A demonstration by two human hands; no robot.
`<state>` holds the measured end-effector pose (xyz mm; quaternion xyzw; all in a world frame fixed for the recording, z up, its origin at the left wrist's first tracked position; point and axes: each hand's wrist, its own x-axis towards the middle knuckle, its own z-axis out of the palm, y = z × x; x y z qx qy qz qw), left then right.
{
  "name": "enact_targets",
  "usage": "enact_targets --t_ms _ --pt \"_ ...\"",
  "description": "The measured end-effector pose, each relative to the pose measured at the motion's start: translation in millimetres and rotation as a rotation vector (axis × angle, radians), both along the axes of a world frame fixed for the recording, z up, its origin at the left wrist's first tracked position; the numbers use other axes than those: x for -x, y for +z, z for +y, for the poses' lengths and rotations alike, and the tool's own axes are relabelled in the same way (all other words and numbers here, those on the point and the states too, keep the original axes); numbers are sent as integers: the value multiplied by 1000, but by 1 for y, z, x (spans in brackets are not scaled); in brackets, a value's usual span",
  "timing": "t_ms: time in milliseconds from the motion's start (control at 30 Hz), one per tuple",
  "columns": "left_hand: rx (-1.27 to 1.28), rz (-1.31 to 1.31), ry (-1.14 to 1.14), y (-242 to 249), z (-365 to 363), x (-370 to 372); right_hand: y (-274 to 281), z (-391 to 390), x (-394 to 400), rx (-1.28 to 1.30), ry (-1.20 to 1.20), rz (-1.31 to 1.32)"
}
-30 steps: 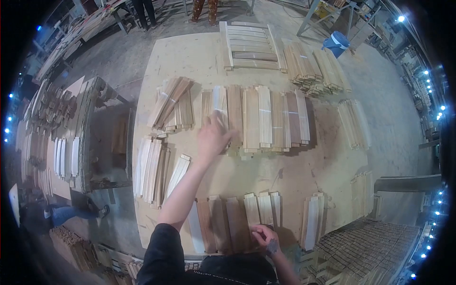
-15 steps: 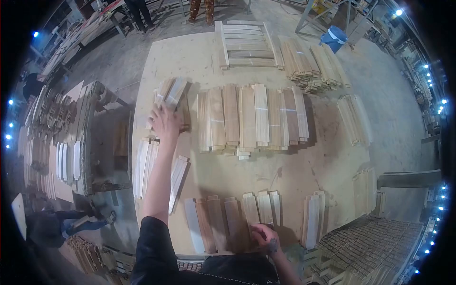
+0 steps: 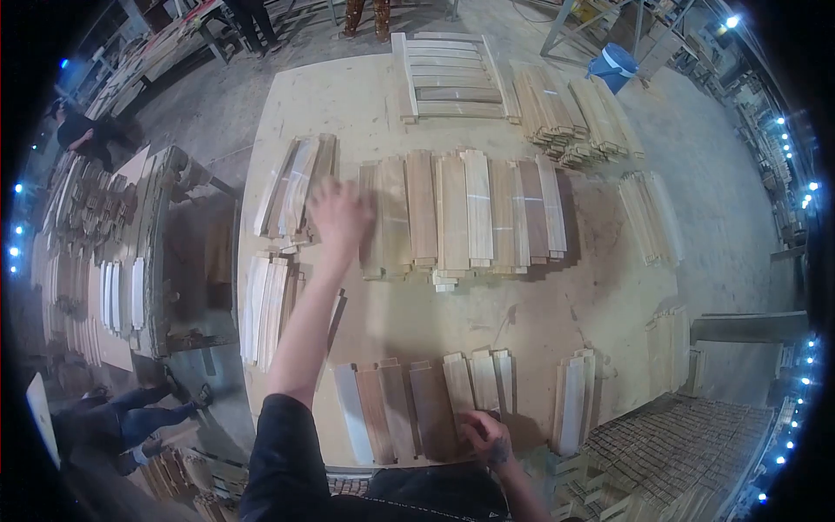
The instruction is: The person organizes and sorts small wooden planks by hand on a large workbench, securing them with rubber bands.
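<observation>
My left hand [image 3: 341,213] is blurred, fingers spread, over the gap between a left-hand pile of wooden slats [image 3: 296,187] and the middle row of slats [image 3: 422,209]. Its fingertips come close to the left end of that row. Low in the view, my right hand [image 3: 485,437] has its fingers curled in by the thumb, right beside the front row of slats [image 3: 432,409]. What those fingers hold, if anything, I cannot tell. Below the left-hand pile lies another bundle of pale slats [image 3: 263,309], partly behind my left forearm.
The large board table [image 3: 600,304] carries a slatted wooden frame [image 3: 448,78] at the far side and stacked slats [image 3: 548,104] beside it. A blue bucket [image 3: 613,68] stands beyond. People are at the left, one person [image 3: 130,418] near a side table. Wood strips [image 3: 678,452] fill the lower right.
My left hand has moved right, off the left-hand pile, whose slats now lie more in line. My right hand has barely moved. A person has come into view at upper left.
</observation>
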<state>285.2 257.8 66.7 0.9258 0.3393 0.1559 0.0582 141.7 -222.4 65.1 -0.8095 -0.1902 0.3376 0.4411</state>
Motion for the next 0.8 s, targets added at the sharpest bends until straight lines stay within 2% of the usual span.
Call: enact_targets --t_ms 67,167,267,367,467,600,667,700,800 --pt "218 -40 23 9 -36 -12 6 2 0 11 -33 54" --pt "378 -14 83 -2 -51 -18 -8 -6 4 24 -13 32" --pt "326 36 83 -2 -54 -22 -2 -2 3 14 -38 91" --pt "380 34 86 -8 -42 -27 2 -2 2 29 -73 185" --pt "323 -66 99 -18 0 -18 -9 -7 4 32 12 -14" --pt "184 -116 175 16 73 9 -1 -4 2 43 -19 98" --pt "-95 8 151 -13 110 25 1 -3 1 49 -48 177" --pt "-234 64 140 -7 110 26 -2 -4 0 52 -30 152" --pt "-282 -119 171 5 84 29 -10 -8 3 42 -43 135"
